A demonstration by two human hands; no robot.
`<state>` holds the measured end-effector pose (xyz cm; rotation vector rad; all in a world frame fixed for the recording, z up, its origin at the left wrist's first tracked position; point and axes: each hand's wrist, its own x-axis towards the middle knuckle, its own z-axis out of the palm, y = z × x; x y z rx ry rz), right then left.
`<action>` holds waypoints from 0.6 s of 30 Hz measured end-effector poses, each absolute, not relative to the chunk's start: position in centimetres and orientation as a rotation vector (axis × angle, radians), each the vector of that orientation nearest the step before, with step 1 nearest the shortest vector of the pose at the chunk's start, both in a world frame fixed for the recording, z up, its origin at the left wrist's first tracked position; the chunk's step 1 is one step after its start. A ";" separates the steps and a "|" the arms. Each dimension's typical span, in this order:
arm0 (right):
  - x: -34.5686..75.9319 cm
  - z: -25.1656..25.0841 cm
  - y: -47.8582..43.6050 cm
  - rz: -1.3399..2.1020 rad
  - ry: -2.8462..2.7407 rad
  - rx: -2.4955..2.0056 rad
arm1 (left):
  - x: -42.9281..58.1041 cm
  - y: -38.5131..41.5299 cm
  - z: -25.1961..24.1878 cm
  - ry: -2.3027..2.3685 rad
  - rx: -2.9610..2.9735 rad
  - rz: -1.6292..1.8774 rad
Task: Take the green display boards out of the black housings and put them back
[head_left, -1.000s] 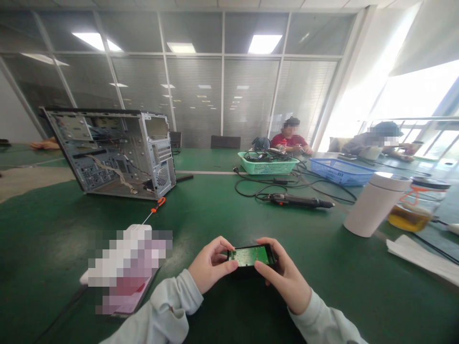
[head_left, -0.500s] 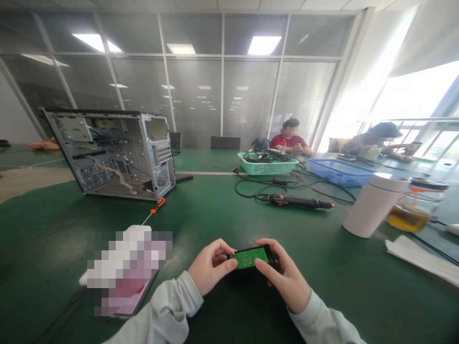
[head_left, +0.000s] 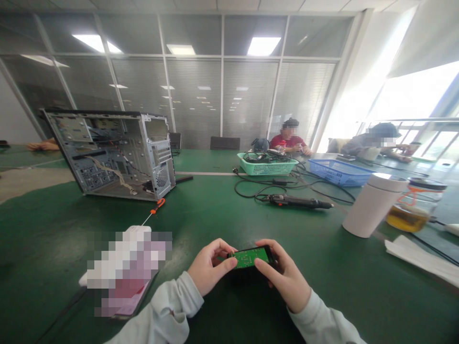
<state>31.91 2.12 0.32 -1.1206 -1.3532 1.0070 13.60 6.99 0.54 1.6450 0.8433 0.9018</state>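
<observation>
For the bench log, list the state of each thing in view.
left hand, holding the board's left end
right hand, holding the board's right end
green circuit board, black-edged, held in both hands
computer case, side panel off, wiring exposed
orange-handled screwdriver, lying on the table
electric screwdriver, lying on the table, corded
green basket, holding cables
white flask, upright, closed
glass jar, upright, lidded, holding amber liquid

Pale grey long sleeves (head_left: 165, 306), soft creased cuffs (head_left: 190, 297), bare left hand (head_left: 210, 266), bare right hand (head_left: 283, 276)
</observation>
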 end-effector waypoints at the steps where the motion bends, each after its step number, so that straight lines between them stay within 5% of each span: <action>1: 31.9 0.3 2.1 1.009 -1.346 -1.118 | 13.6 7.0 0.5 0.848 1.658 0.903; 18: 32.0 0.1 2.3 1.057 -1.335 -1.104 | 13.6 6.9 1.0 0.928 1.681 0.888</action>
